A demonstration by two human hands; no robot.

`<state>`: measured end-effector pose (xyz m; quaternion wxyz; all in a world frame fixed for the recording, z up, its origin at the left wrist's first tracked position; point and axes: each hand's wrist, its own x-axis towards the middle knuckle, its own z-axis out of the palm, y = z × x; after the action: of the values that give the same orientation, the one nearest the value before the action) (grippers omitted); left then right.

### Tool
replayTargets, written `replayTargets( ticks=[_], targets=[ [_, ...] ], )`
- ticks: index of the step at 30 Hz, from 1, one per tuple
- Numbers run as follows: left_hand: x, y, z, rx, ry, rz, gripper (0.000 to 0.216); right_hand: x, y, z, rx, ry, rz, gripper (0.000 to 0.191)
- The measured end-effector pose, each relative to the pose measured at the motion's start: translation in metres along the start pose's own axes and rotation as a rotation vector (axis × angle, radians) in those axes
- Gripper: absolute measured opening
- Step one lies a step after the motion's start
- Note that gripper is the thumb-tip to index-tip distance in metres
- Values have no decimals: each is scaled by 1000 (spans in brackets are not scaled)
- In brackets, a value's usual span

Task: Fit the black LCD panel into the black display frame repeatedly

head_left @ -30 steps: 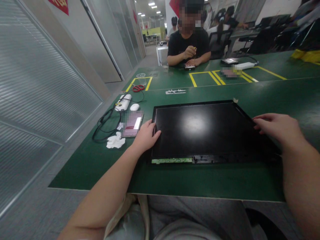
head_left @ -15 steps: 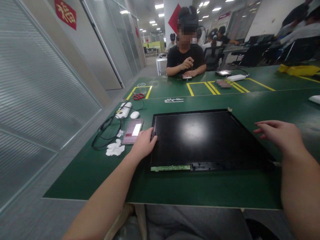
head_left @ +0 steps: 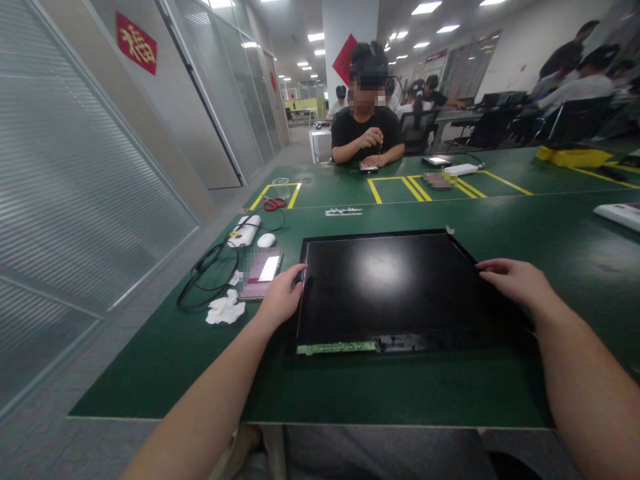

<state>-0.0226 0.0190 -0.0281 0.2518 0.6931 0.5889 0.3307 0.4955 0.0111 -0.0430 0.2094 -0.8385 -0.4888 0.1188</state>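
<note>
A black flat screen panel lies face up on the green table, with a green circuit strip along its near edge. My left hand rests at the panel's left edge, fingers curled onto the frame. My right hand lies at the right edge with fingers stretched flat, touching the frame. Neither hand lifts the panel off the table.
Left of the panel lie a phone, a crumpled white tissue, a black cable, a white mouse and red scissors. A person in black sits across at the far table. A glass wall runs along the left.
My right hand has come back down from hovering onto the panel's right edge. My left hand slid slightly up the left edge. The camera tilted upward.
</note>
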Motion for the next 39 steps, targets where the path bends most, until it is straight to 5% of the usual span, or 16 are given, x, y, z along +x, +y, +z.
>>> replayTargets(
  ticks=[14, 21, 39],
  targets=[
    [6, 8, 9, -847, 170, -359, 44, 0, 0, 0, -40, 21, 2, 30],
    [4, 14, 5, -985, 99, -559, 73, 2, -2, 2, -78, -11, -4, 34],
    [-2, 25, 8, -975, 65, -443, 54, -1, -8, -1, -123, -56, -3, 32]
  ],
)
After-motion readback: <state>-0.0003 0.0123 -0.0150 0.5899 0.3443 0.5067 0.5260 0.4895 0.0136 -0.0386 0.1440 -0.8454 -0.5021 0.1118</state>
